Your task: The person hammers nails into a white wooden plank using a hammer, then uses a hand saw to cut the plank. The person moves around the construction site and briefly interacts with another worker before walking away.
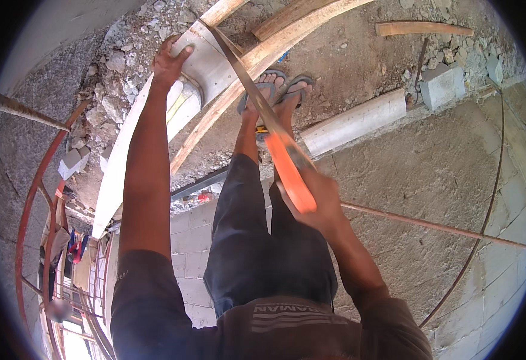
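My right hand (317, 198) grips the orange handle of a handsaw (263, 105). The narrow blade runs away up and to the left, its far part lying across a pale board (211, 67) near the board's end. My left hand (170, 63) presses on that board, its thumb on the face and its fingers over the left edge. Several nail heads or small holes dot the board. Beside and under it, long timber beams (285, 40) cross at the top. The saw's handle is slightly blurred, and my right fingers are partly hidden behind it.
My sandalled feet stand on dirt below the beams. Rubble (114, 96) lies at the left. A pale plank (357, 119) and a concrete block (443, 85) lie to the right, with a short timber piece (425, 28) beyond. A thin rusty bar (425, 221) extends rightward; scaffolding (33, 198) stands left.
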Tool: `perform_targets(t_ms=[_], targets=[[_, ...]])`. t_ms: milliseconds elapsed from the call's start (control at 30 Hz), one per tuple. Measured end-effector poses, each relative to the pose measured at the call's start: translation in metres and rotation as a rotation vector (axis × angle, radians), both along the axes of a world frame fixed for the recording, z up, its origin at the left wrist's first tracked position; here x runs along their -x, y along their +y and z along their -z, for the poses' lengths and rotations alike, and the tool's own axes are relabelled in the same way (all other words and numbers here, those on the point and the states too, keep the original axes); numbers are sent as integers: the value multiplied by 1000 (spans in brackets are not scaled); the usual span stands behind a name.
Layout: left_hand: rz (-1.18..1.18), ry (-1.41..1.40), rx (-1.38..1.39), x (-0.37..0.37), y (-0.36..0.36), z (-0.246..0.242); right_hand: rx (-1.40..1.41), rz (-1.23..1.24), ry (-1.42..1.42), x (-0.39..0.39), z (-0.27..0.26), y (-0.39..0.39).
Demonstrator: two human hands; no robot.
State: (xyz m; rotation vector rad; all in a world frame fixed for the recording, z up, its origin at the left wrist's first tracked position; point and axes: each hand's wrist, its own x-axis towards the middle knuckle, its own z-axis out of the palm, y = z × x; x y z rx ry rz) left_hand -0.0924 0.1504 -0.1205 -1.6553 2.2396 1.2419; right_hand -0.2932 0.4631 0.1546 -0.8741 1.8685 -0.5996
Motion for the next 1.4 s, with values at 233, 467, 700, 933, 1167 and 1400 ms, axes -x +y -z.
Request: perform_targets(t_ms=[233,467,700,933,1167,1400], targets=[[-20,-108,-7,8,11,-9,-32,64,-22,8,86,-104],[51,-113,37,6,8,-9,78,55,4,10,8,-23],[29,-146,104,8,-1,5,141,32,-34,-3,13,38],[-8,-54,46,3,6,-11,168,17,-14,25,-10,8],[6,-80,45,11,15,-23,118,121,-20,21,59,-70],[-42,-29,4,7,17,-17,-6,35,-24,22,-15,33]])
